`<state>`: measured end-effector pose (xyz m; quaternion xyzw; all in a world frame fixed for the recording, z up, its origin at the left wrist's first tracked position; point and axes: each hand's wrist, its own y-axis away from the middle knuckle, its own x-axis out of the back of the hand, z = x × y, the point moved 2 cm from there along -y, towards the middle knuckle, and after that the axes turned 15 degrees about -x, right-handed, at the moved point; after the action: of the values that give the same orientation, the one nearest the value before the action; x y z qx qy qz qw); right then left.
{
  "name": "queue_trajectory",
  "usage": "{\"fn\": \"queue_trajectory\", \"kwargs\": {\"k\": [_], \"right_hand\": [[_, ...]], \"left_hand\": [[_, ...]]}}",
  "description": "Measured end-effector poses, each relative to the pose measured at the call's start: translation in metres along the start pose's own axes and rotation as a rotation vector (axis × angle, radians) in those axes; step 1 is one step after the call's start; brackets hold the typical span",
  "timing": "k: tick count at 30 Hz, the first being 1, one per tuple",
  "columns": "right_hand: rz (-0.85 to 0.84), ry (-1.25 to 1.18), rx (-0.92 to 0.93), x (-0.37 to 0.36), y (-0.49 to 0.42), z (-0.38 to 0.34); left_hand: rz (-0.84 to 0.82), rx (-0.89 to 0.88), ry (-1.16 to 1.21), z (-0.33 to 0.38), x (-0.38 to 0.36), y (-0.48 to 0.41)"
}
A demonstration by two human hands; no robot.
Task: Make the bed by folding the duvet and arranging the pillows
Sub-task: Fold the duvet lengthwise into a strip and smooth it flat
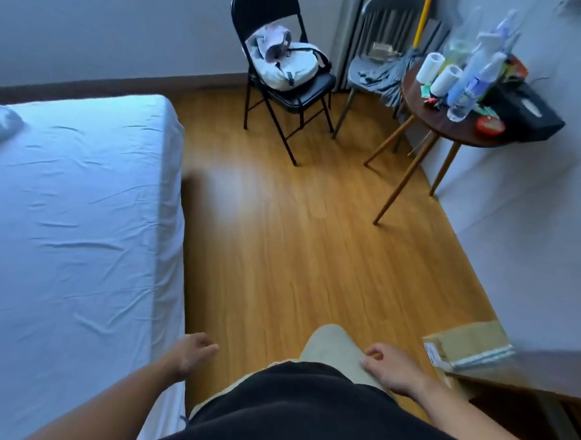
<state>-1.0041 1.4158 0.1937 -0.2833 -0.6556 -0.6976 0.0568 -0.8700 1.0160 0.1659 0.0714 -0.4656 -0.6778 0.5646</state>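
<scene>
The bed (78,212) fills the left side, covered by a wrinkled white sheet. A bit of white pillow or bedding (2,122) shows at the far left edge. No duvet is in view. My left hand (192,351) hangs beside the bed's near corner, fingers loosely curled, holding nothing. My right hand (387,366) hangs by my thigh over the floor, fingers loosely curled, also holding nothing.
Wooden floor (298,236) stretches ahead. A black folding chair (287,81) carries a pale bag. A grey chair (377,61) and a round table (450,126) with bottles and paper rolls stand at the right. A cardboard box (466,347) lies near my right hand.
</scene>
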Motion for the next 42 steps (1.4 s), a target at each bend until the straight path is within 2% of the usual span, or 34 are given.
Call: {"fn": "queue_trajectory", "kwargs": {"k": [3, 6, 11, 19, 24, 28, 32, 34, 37, 42], "right_hand": [[-0.033, 0.06, 0.034, 0.043, -0.035, -0.063], [-0.085, 0.145, 0.021, 0.082, -0.075, -0.122], [-0.072, 0.264, 0.094, 0.171, -0.133, -0.235], [-0.077, 0.544, 0.068, 0.3, -0.193, -0.399], [-0.077, 0.542, 0.087, 0.353, -0.236, -0.518], [-0.051, 0.488, 0.079, 0.39, -0.254, -0.624], [-0.027, 0.467, 0.111, 0.428, -0.254, -0.744], [-0.014, 0.443, 0.131, 0.447, -0.256, -0.803], [0.0, 0.461, 0.171, 0.476, -0.27, -0.886], [-0.057, 0.592, 0.221, 0.512, -0.323, -1.01]], "left_hand": [[0.078, 0.046, 0.081, 0.013, 0.045, -0.039], [0.073, 0.107, 0.103, 0.021, 0.076, -0.075], [0.104, 0.242, 0.149, 0.041, 0.143, -0.133], [0.322, 0.295, 0.318, 0.1, 0.286, -0.238], [0.339, 0.314, 0.49, 0.091, 0.368, -0.322], [0.365, 0.29, 0.566, 0.1, 0.477, -0.385], [0.256, 0.256, 0.407, 0.088, 0.591, -0.435], [0.286, 0.258, 0.376, 0.079, 0.644, -0.458], [0.371, 0.336, 0.49, 0.071, 0.707, -0.489], [0.436, 0.44, 0.604, 0.058, 0.774, -0.541]]}}
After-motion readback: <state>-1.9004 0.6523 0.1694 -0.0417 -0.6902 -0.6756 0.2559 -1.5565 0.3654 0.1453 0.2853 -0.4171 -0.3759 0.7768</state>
